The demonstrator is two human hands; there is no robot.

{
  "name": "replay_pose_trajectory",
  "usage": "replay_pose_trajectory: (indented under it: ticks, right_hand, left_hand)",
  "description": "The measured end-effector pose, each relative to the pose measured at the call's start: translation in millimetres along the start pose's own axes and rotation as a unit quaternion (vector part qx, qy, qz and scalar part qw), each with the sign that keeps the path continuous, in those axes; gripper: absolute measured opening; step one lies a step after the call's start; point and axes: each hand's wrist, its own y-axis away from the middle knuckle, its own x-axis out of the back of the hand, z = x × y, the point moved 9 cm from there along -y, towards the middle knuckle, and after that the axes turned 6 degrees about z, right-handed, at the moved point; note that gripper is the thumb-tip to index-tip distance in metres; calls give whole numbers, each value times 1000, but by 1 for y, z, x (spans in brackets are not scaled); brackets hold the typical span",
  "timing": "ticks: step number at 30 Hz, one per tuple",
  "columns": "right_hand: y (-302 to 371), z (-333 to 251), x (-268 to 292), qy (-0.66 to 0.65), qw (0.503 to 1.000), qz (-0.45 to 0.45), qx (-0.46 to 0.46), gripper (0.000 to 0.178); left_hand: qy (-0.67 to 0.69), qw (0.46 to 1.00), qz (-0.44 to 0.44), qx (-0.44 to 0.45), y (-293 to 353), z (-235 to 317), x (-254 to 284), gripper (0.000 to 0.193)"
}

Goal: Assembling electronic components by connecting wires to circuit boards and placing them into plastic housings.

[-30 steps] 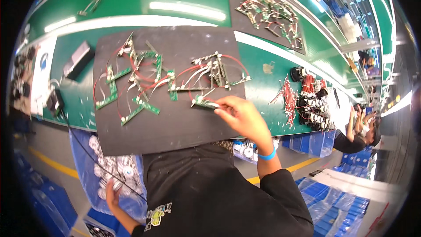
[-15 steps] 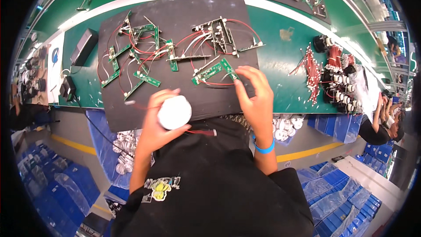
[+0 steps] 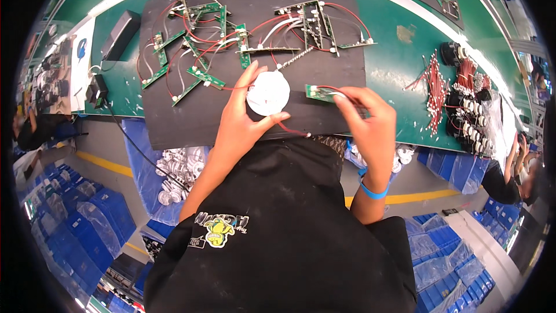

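My left hand [image 3: 240, 113] is closed round a white round plastic housing [image 3: 268, 93], gripping it by its rim over the black mat [image 3: 191, 122]. Red and dark wires [image 3: 294, 131] with a small white connector hang from the housing toward me. In my right hand [image 3: 370, 117] a green circuit board [image 3: 319, 93] is pinched between thumb and fingers, with red wires running back along it. The board is held just right of the housing, apart from it. Beyond both hands, several wired green circuit boards [image 3: 211, 77] lie tangled on the mat.
At the right of the green table [image 3: 399, 75] lie a bundle of red wires [image 3: 435, 90] and stacked black-and-white round parts [image 3: 463, 119]. A black box [image 3: 121, 35] and a power adapter [image 3: 97, 91] with a cable sit at the left. Bins of white parts [image 3: 176, 171] stand below the edge.
My right hand has picked up a circuit board from the mat and drawn it nearer. My left hand has moved the white housing to the right and farther from me. The view has shifted.
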Motion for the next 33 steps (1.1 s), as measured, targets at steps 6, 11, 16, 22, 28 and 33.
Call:
replay_pose_trajectory:
  ticks: [6,11,16,22,28,33]
  right_hand:
    - [17,22,11,-308,941,-10,-137,20]
    - [26,12,-4,-523,831,-17,-189,27]
    - [40,-12,-37,-725,633,0,-269,36]
    - [61,-35,-48,-685,668,-135,-259,38]
    - [86,-33,-82,-546,717,-259,-348,28]
    - [69,-63,-86,-409,819,-315,-250,23]
  left_hand:
    - [-249,968,-40,12,5,33,21,75]
    - [-116,978,-136,111,26,64,50,32]
    - [-74,943,-74,-317,32,117,-8,61]
    - [228,951,-73,-198,28,92,18,96]
    - [415,899,-93,109,51,33,31,46]
    - [302,952,-11,46,67,37,64,40]
